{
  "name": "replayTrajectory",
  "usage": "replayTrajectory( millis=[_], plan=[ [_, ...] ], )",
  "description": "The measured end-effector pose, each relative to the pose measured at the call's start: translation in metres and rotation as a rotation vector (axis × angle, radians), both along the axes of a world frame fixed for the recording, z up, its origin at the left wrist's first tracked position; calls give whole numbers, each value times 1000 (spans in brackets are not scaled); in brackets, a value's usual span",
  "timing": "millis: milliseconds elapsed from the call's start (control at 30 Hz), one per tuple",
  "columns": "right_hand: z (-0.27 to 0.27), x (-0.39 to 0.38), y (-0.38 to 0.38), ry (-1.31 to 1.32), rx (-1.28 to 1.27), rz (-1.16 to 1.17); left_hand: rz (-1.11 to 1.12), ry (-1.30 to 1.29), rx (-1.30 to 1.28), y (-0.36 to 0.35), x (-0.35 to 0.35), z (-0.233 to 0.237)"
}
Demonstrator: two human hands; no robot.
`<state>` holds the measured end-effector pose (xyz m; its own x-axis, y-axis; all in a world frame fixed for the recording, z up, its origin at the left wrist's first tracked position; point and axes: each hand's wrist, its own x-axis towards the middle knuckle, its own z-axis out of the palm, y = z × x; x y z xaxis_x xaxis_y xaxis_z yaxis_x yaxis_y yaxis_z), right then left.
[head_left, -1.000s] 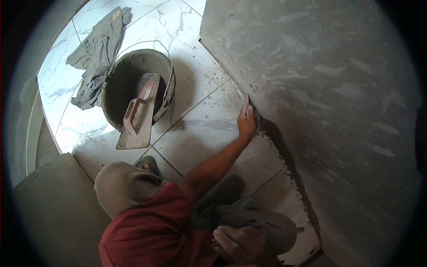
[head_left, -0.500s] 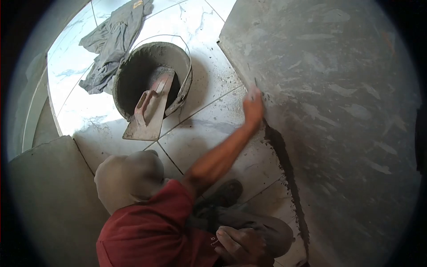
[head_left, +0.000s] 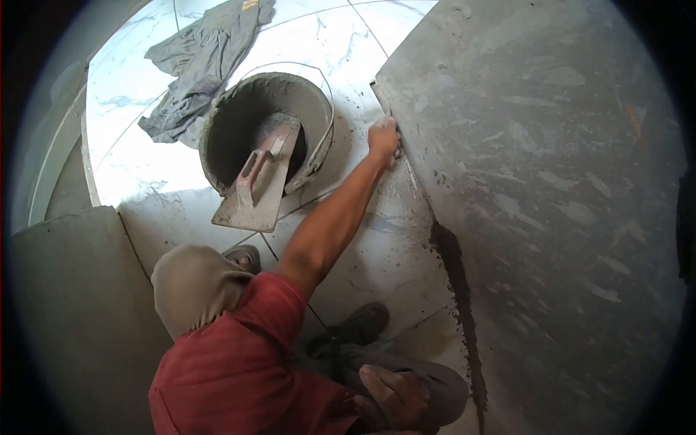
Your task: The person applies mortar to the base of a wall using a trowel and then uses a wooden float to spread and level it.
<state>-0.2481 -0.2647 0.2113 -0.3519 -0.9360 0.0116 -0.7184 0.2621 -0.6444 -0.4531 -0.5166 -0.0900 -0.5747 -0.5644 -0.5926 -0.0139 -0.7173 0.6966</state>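
Probably light and stiff in the head view, the thin tool, mostly hidden, suits a hold behind its tip; it sits at the wall's foot, left hand closed around it, arm outstretched. The right hand bends at the knee, contents unclear.

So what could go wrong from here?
The flat, pale trowel with a reddish handle leans across the rim of the round, grey-crusted bucket; a knock from the bare, outstretched arm could topple it onto the white marbled tiles. The grey-trousered knee looks close to the dark, ragged strip of mortar along the grey wall; a shift might smudge it if wet.
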Motion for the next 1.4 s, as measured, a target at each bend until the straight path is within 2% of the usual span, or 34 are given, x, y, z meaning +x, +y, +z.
replayTrajectory(
  millis=[67,100,167,233,300,367,400,433,500,533,567,633,667,700,767,833,900,933,1033,1067,1100,1167,1233,1300,1333,1367,1400],
  plan=[
    [-1,-2,-5,-18,-29,-16,-36,15,-408,33,12,3],
    [3,-5,-8,-71,-9,11,71,48,-625,56,12,6],
    [5,-9,-14,-125,19,46,115,-21,-575,60,14,37],
    [6,-11,-17,44,103,118,186,-74,-545,10,-13,10],
    [12,-10,-16,-43,130,64,254,-115,-531,-19,-15,9],
    [14,-12,-19,-132,133,2,18,-90,50,-33,-2,35],
    [14,-14,-20,-141,120,-2,-16,-88,-164,-21,0,28],
    [15,-16,-21,-155,125,0,-16,-91,-157,-3,-9,12],
    [8,-16,-23,-160,87,12,330,11,-716,26,-25,-7],
    [4,-16,-23,-158,38,24,446,-86,-1022,19,-28,-10],
    [2,-14,-22,-158,46,30,452,-91,-1014,1,-24,-5],
    [-2,-10,-17,-69,59,38,69,-25,-16,-41,-10,12],
    [-6,-9,-12,-63,51,45,-32,-108,89,-49,-5,27],
    [-12,-7,-6,-70,16,29,-28,-100,73,-41,-6,19],
    [-17,-7,-7,-84,-9,6,78,-15,-538,8,-12,-23],
    [-15,-7,-10,-60,21,7,116,-1,-503,29,-14,-25],
    [-12,-7,-13,-28,43,17,228,13,-260,7,-17,-13],
    [-11,-7,-14,-3,39,20,184,31,159,-20,-16,-18],
    [-10,-11,-12,-40,34,11,75,37,64,-29,-13,-16],
    [-10,-13,-14,-54,33,14,71,-50,-224,-13,-11,-14],
    [-10,-13,-15,-61,41,16,69,-52,-214,-5,-14,-15],
    [-9,-13,-16,-73,56,19,129,-75,-424,13,-12,-22],
    [-10,-12,-16,-67,60,16,120,-148,-423,-21,-26,-36],
    [-8,-16,-15,-74,69,19,77,-57,76,-55,-27,-22],
    [-7,-18,-14,-78,65,16,76,-25,-19,-46,-19,-16],
    [-8,-19,-15,-84,55,13,55,-148,-425,-32,-22,-35],
    [-8,-21,-15,-93,60,17,96,-73,-468,-9,-15,-22]
  ],
)
